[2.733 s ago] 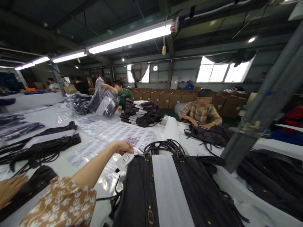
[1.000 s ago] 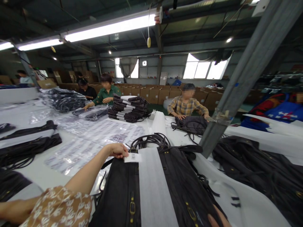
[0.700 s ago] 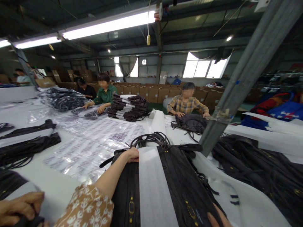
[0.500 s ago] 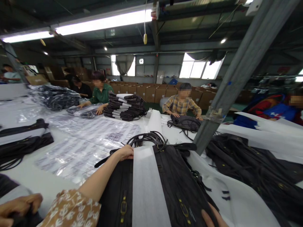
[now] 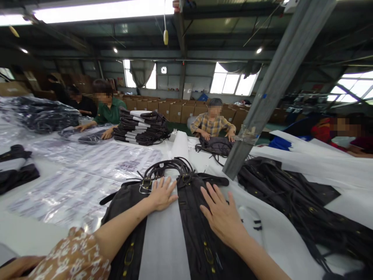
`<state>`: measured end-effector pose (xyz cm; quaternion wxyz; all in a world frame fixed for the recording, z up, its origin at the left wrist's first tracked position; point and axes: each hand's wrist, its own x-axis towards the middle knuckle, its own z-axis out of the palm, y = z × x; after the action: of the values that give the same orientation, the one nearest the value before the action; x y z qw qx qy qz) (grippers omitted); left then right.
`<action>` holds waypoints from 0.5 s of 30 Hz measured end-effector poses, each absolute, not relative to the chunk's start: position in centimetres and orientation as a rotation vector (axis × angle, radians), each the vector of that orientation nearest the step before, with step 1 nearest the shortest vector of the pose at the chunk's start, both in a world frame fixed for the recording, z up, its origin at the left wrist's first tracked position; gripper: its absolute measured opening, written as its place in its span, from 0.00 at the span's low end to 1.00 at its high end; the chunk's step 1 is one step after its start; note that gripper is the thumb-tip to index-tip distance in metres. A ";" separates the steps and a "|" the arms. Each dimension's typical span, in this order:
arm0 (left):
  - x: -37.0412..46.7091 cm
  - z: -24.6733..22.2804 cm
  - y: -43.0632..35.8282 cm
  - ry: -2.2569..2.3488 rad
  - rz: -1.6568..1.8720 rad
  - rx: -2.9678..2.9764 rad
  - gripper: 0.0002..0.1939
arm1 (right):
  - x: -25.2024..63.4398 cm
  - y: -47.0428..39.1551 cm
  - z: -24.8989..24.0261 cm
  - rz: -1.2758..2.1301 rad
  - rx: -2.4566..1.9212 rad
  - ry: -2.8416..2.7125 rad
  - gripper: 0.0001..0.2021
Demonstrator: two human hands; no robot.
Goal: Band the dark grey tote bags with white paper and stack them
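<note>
Since half a second ago, the left hand (image 5: 163, 194) has slid from beside the paper strip (image 5: 164, 241) onto it, and the right hand (image 5: 221, 216), which showed only a few fingers low at the bag's right side, is now in full view higher up. The view has also swung a little to the right.

Both hands are palm down with nothing gripped. The left fingers are fanned out and straight, lying on the strip near its top end, thumb pointing right. The right fingers are spread wider, over the upper right part of the dark bag (image 5: 196, 229); whether the whole palm presses on it, I cannot tell.

The bag lies flat on the white tabletop (image 5: 23, 223) straight ahead, its looped handles (image 5: 155, 166) at the far end and a brass buckle (image 5: 129, 256) to the left of the strip (a matching one sits to the right). Printed plastic (image 5: 84, 167) spreads to the left, a stack of folded bags (image 5: 141, 128) stands beyond it, and a heap of dark bags (image 5: 279, 190) lies to the right, past the slanting pole (image 5: 262, 101).
</note>
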<state>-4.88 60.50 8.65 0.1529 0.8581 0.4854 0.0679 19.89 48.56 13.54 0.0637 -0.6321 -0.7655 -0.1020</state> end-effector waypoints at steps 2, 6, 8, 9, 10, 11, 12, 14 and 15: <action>-5.3 7.9 60.3 1.426 0.122 2.547 0.34 | 20.1 51.0 11.0 0.024 -2.098 -2.380 0.25; -6.1 8.7 60.5 1.419 0.037 2.551 0.33 | 21.2 52.3 6.4 0.286 -2.181 -2.329 0.25; -6.9 10.4 59.9 1.427 0.009 2.513 0.34 | 21.2 52.1 7.0 0.321 -2.162 -2.326 0.25; -7.7 11.5 59.2 1.442 0.000 2.500 0.34 | 21.2 51.7 8.0 0.325 -2.159 -2.317 0.25; -8.7 12.7 58.1 1.469 0.001 2.491 0.35 | 21.2 51.0 9.3 0.295 -2.155 -2.292 0.25; -10.0 13.9 56.7 1.505 0.010 2.486 0.35 | 21.3 49.9 10.8 0.229 -2.147 -2.246 0.26; -11.6 15.0 54.9 1.555 0.032 2.483 0.35 | 21.4 48.4 12.3 0.141 -2.141 -2.169 0.26; -15.1 16.2 50.5 1.689 0.112 2.463 0.34 | 22.0 44.3 14.4 -0.014 -2.187 -1.909 0.24; -16.8 16.1 48.0 1.755 0.157 2.440 0.34 | 22.3 42.0 15.0 -0.020 -2.252 -1.749 0.24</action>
<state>-16.84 48.01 16.14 0.0659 0.8091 0.5817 0.0521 22.34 41.96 14.98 0.1447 -0.7815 -0.6069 -0.0070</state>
